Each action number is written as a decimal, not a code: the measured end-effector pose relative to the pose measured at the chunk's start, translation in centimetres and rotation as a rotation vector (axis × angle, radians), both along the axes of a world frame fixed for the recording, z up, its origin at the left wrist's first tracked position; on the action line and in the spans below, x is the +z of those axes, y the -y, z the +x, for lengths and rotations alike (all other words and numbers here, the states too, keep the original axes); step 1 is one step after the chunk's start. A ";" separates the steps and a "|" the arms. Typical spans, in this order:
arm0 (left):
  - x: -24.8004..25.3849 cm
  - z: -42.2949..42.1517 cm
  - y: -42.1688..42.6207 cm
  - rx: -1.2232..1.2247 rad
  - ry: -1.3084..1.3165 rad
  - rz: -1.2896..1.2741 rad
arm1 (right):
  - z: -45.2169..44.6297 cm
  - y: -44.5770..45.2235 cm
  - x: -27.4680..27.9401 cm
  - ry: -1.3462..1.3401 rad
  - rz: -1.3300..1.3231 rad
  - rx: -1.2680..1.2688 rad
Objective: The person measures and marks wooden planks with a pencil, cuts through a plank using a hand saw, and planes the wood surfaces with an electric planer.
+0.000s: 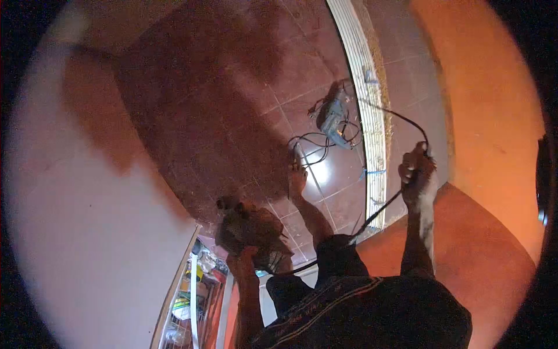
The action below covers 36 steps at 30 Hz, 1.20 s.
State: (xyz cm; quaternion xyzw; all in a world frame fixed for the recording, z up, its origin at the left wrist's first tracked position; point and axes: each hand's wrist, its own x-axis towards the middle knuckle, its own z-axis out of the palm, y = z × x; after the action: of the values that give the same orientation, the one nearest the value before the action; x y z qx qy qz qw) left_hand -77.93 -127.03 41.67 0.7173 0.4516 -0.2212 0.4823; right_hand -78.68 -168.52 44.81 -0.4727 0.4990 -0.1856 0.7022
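Tiled in dark red underfoot, with an orange wall (485,110) to the right and a pale wall (87,232) to the left. Dim over much of the floor (250,125), bright at one glare spot.

Seen from the head view: closed around a black cord (407,118) with the right hand (415,171), fingers curled in. At the near edge of a dark bulky thing (250,230), possibly a power tool, with the left hand (245,256); too shadowed to tell pinching from flat support. Out on the tiles, beyond a bare foot (297,181), a grey drill (333,119) on its side, with loose cord loops (314,139) between it and the toes. Close beside the drill, long pale ridged strips (359,81), tied with blue.

Could snag first at the cord, slack across the strips and running back over the lap towards the dark bulky thing. With a hard pull, might drag the strips askew or jerk that thing out of a possibly weak hold, towards the legs. Might also catch the foot in the loops, and so tug the drill over the tiles. Hard to judge depth and edges in such deep shadow; easy to misplace fingers on the dark bulky thing for that reason.
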 end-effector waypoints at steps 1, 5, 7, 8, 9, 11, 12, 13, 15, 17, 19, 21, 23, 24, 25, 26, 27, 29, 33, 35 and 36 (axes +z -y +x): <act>1.3 -0.7 0.0 0.004 0.028 -0.061 | 0.1 -0.8 3.0 -0.020 -0.027 -0.049; 4.6 -3.8 -3.2 -0.064 0.123 -0.249 | -0.4 -4.2 17.0 0.676 -0.219 0.242; 4.9 -6.1 -6.2 -0.230 0.162 -0.248 | -1.5 -6.8 22.8 0.845 -0.156 0.143; 7.0 -6.2 -6.5 -0.232 0.186 -0.256 | -3.2 -7.4 25.5 0.957 -0.163 0.283; 9.1 -6.5 -6.4 -0.171 0.238 -0.297 | -5.0 -7.7 28.3 1.064 -0.170 0.437; 12.7 -8.6 -8.2 -0.104 0.301 -0.335 | -5.7 -10.9 33.8 1.188 -0.412 0.679; 13.8 -9.9 -9.4 -0.114 0.338 -0.339 | -6.8 -13.0 35.9 1.218 -0.391 0.642; 14.7 -11.2 -10.9 -0.126 0.368 -0.339 | -7.8 -15.3 37.6 1.240 -0.379 0.613; 16.4 -14.7 -13.8 -0.088 0.397 -0.351 | -9.6 -20.0 40.4 1.271 -0.349 0.585; 20.2 -18.0 -16.3 -0.034 0.417 -0.360 | -11.0 -25.0 42.9 1.285 -0.336 0.580; 25.6 -19.8 -17.7 0.021 0.345 -0.428 | -12.0 -29.2 45.1 1.314 -0.321 0.593; 28.3 -23.0 -19.9 0.083 0.363 -0.436 | -13.3 -33.4 47.1 1.335 -0.300 0.603; 29.5 -25.1 -22.3 0.036 0.317 -0.348 | -14.4 -36.9 49.1 1.355 -0.276 0.593; 29.9 -26.1 -23.5 0.028 0.307 -0.317 | -15.3 -38.6 50.3 1.359 -0.268 0.582; 30.0 -27.5 -24.0 0.106 0.368 -0.375 | -15.9 -39.3 51.3 1.364 -0.247 0.558; 29.8 -28.9 -25.0 0.185 0.426 -0.434 | -16.2 -40.3 52.3 1.362 -0.229 0.530; 29.9 -30.2 -26.1 0.215 0.429 -0.420 | -16.5 -41.3 53.2 1.354 -0.209 0.498; 29.6 -31.6 -28.0 0.258 0.469 -0.302 | -16.7 -42.3 54.0 1.314 -0.156 0.392; 27.1 -35.4 -34.0 0.518 0.690 -0.096 | -12.0 -34.0 42.0 1.143 0.174 0.534; 27.5 -37.4 -37.4 0.620 0.298 0.008 | -9.0 -31.9 30.5 0.866 0.382 0.541; 26.2 -38.4 -38.5 0.683 0.478 0.043 | -7.8 -35.3 27.1 0.701 0.401 0.537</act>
State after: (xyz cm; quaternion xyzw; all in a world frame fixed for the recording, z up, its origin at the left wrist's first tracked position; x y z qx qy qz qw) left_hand -116.34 -88.51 67.83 0.5673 0.5435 0.1336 0.6041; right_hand -86.48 -133.27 71.89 -0.3490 0.1184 -0.0460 0.9285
